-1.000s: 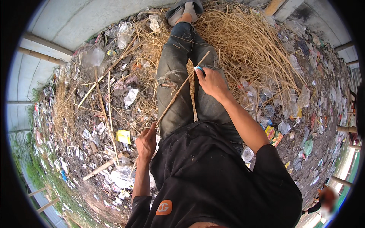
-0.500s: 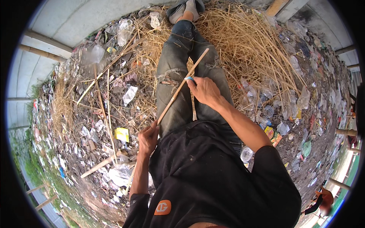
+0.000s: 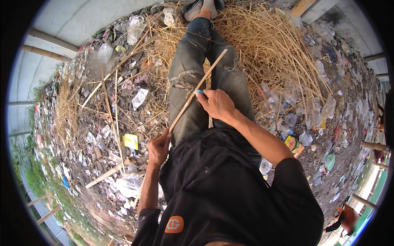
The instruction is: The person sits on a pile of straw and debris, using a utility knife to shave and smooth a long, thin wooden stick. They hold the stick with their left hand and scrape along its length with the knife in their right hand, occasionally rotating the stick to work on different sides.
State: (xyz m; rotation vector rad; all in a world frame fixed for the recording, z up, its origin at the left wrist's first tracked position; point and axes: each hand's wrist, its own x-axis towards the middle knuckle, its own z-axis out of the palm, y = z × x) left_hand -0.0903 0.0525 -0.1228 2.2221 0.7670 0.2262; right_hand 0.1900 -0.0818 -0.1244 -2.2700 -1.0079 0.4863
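A thin bamboo stick (image 3: 189,99) lies slantwise across my legs (image 3: 186,82), its far end raised past the right knee. My left hand (image 3: 159,145) is closed round its near end, beside my left hip. Partway up the stick, my right hand (image 3: 218,104) is closed on a small blue tool (image 3: 199,92) that rests against the stick. Most of this tool is hidden by the fingers, so its kind does not show. A second flat, narrow strip (image 3: 210,110) lies between my thighs under the right hand.
Dry straw (image 3: 266,49) is heaped beside my legs. Several loose sticks (image 3: 118,110) lie to the left, among plastic scraps and a yellow packet (image 3: 130,141). A grey wall (image 3: 82,20) stands beyond my feet. Another person (image 3: 347,219) is at the far lower right.
My right hand has slid down the stick with the blue tool, nearer to my left hand. The left hand keeps its grip at almost the same place.
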